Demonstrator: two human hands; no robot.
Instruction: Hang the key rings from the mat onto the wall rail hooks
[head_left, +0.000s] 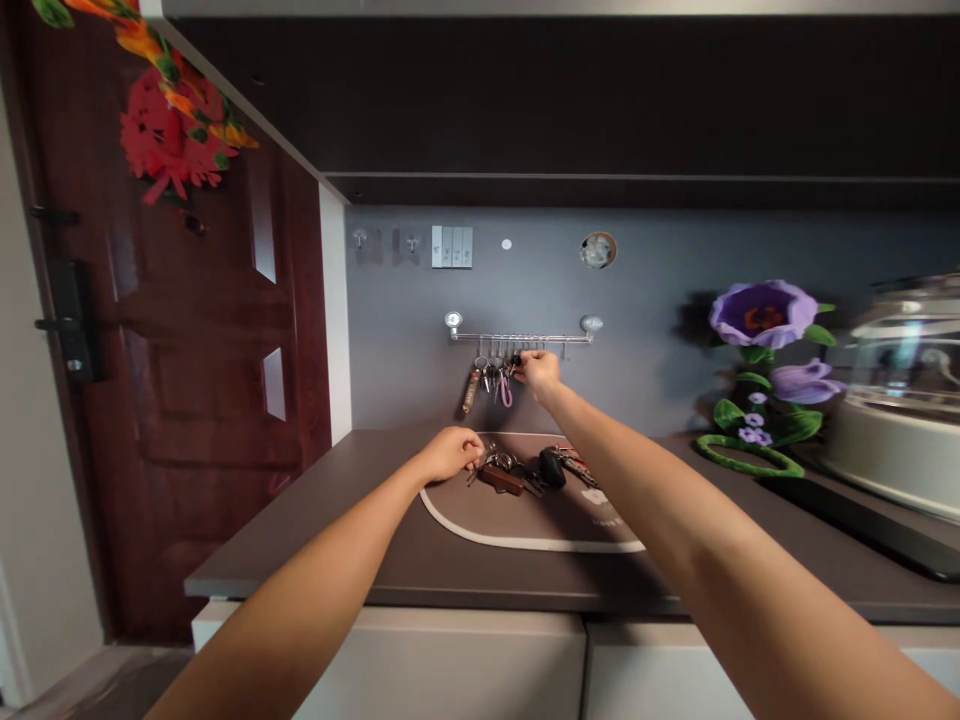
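Observation:
My right hand (540,372) is raised to the wall, its fingers pinched at the hooks of a metal hook rail (517,338). A small dark bunch of keys (517,360) shows at its fingertips. Beside it, several hanging keys (486,374) include one with a tan strap tag (471,391) and one with a pink loop (506,391). Lower down, my left hand (454,453) has curled fingers at the left edge of the key pile; what they hold, if anything, is hidden. That pile has a brown key holder (502,480) and a black fob (552,467).
A brown mat (510,525) with a white border lies under the pile on the dark counter (420,575). To the right are purple artificial flowers (765,315), a black flat object (862,525) and a clear-topped white appliance (907,430). A dark cabinet (600,100) overhangs. A door (217,380) stands left.

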